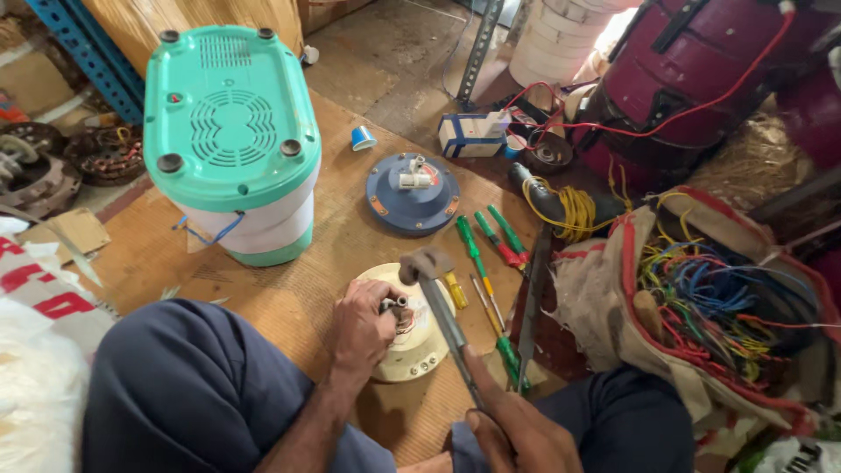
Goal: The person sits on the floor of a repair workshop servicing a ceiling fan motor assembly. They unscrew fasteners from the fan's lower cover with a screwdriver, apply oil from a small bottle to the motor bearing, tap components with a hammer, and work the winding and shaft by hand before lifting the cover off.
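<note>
While our left hand (363, 326) grips the cream motor (412, 328), our right hand (517, 429) clenches the hammer (438, 298) above it.

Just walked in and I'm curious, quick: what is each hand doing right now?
Left hand: closed on the round cream-coloured motor housing, by its shaft.
Right hand: closed on the grey metal hammer.

Soft daylight fills the scene evenly, strongest at the top right, where the white bucket (574, 35) is blown out to glare. Shadows are faint. The hammer (438, 298) is slightly blurred, and the wide lens bends the edges.
</note>
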